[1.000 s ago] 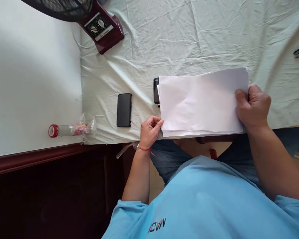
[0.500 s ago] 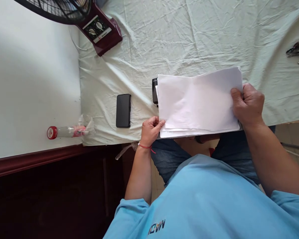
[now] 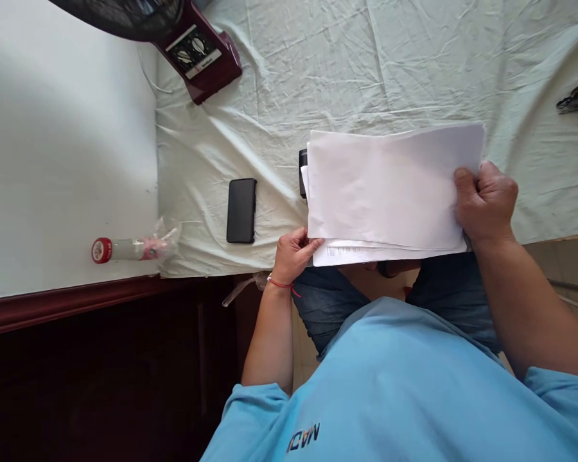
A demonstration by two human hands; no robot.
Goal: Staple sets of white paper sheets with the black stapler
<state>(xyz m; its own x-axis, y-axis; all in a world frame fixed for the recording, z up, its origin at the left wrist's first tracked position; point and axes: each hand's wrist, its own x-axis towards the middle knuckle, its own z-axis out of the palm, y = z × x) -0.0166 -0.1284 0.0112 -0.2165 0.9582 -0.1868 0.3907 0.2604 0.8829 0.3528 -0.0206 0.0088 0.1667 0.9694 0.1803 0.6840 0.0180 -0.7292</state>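
Papers (image 3: 390,186): loose stack, pinched at opposite ends by left hand (image 3: 291,255) and right hand (image 3: 486,204), apparently to keep sheets together.

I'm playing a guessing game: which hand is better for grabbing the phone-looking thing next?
Probably the left hand: though pinching the papers, it is nearer the phone-looking thing, with only cloth between. The right hand grips the papers' far end.

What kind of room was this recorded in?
Probably a home or small office; which one is unclear. A cloth-covered table holds an electric fan and a smartphone, and the hands hold paper sheets.
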